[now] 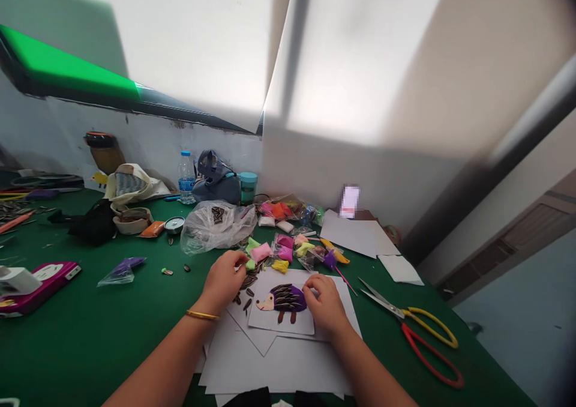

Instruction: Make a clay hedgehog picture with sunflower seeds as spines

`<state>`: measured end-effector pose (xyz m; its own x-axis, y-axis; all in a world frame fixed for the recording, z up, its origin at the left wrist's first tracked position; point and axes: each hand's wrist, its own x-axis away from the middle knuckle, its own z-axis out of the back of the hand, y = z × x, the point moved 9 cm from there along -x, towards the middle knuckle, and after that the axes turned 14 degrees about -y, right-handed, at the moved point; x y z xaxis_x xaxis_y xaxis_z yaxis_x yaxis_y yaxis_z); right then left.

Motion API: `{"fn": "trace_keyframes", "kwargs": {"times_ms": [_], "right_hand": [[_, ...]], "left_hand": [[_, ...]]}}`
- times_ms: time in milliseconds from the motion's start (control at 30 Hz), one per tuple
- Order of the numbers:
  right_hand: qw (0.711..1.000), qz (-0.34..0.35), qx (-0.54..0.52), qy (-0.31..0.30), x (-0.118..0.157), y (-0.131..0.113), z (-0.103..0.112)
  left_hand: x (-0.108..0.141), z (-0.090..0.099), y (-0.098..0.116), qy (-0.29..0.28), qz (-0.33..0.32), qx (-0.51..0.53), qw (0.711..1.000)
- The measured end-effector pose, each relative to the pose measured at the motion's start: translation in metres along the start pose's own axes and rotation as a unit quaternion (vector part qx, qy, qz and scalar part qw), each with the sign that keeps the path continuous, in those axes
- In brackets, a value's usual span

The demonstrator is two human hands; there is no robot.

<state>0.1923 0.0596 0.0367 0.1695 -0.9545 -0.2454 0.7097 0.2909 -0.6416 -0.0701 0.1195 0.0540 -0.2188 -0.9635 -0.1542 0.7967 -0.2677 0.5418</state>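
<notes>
A white card (281, 328) bears a hedgehog picture (283, 299), with a purple clay body, a pale face and striped sunflower seeds laid along its back. My left hand (227, 280), a gold bangle at its wrist, has its fingertips closed on a small lump of green clay (250, 265) just beyond the card's upper left. Over the card's right edge, by the hedgehog's rear, is my right hand (324, 299); its fingers are curled together and anything between them is hidden. Loose sunflower seeds (248, 304) lie left of the picture, beside yellow clay (280, 266).
White paper sheets (270, 368) lie under the card. Large scissors (402, 315) rest partly open at the right. Clay packets (284, 253), a plastic bag of seeds (218, 230), a water bottle (186, 179) and a propped phone (350, 201) stand farther back. A magenta box (54, 278) is left.
</notes>
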Motion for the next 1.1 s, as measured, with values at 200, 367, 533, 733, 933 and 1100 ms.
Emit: {"fn": "trace_keyframes", "kwargs": {"times_ms": [200,367,533,733,933,1100], "right_hand": [[1.000,-0.012,-0.003,-0.009,0.000,0.005,-0.004],[1.000,0.003,-0.007,0.000,0.000,0.004,-0.004],[1.000,0.008,-0.018,0.003,0.001,0.002,-0.003],[1.000,0.006,-0.030,0.000,0.001,0.001,-0.004],[0.999,0.012,-0.038,0.011,0.003,-0.003,0.000],[0.998,0.061,-0.012,-0.001,0.005,-0.023,-0.003]], "left_hand": [[0.004,-0.014,0.013,-0.099,0.003,-0.129,0.987],[0.011,-0.023,0.032,-0.099,-0.018,-0.204,0.974],[0.014,-0.030,0.037,-0.100,-0.034,-0.235,0.966],[0.014,-0.035,0.033,-0.110,-0.032,-0.237,0.965],[0.011,-0.017,0.039,-0.054,-0.044,-0.180,0.981],[0.016,-0.024,0.063,-0.034,-0.118,0.073,0.990]]}}
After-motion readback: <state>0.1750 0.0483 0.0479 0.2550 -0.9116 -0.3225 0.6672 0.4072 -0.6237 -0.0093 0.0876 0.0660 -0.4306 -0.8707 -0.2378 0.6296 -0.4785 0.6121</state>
